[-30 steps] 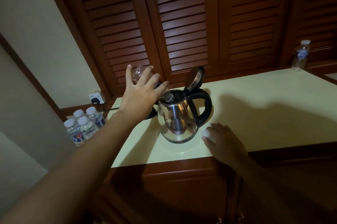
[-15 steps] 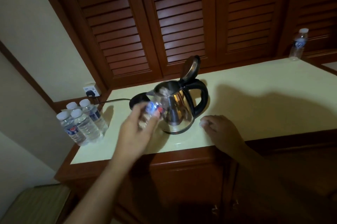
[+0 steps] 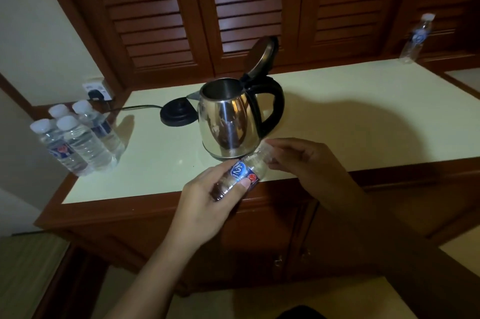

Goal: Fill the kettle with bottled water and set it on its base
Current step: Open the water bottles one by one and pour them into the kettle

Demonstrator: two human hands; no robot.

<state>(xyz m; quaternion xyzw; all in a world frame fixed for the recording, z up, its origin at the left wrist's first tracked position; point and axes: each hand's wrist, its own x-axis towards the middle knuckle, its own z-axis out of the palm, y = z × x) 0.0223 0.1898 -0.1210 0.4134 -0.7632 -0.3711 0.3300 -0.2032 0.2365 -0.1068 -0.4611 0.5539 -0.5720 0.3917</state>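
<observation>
While the left hand (image 3: 207,196) grips the bottle (image 3: 244,173) by its body and the right hand (image 3: 306,160) curls round its neck end, the bottle lies slanted above the worktop (image 3: 363,124) front edge, neck toward the open-lidded kettle (image 3: 228,121) just behind, with the base (image 3: 176,116) just beside the kettle's left.

At the counter's (image 3: 363,116) near edge the left hand (image 3: 207,196) grips a small labelled bottle (image 3: 244,173), held tilted, while the right hand (image 3: 304,160) pinches its neck end. Just beyond stands the kettle (image 3: 228,121), lid (image 3: 265,55) raised, off its base (image 3: 176,115), which sits beside it on the left. Four capped bottles (image 3: 78,142) cluster at the left end.
</observation>
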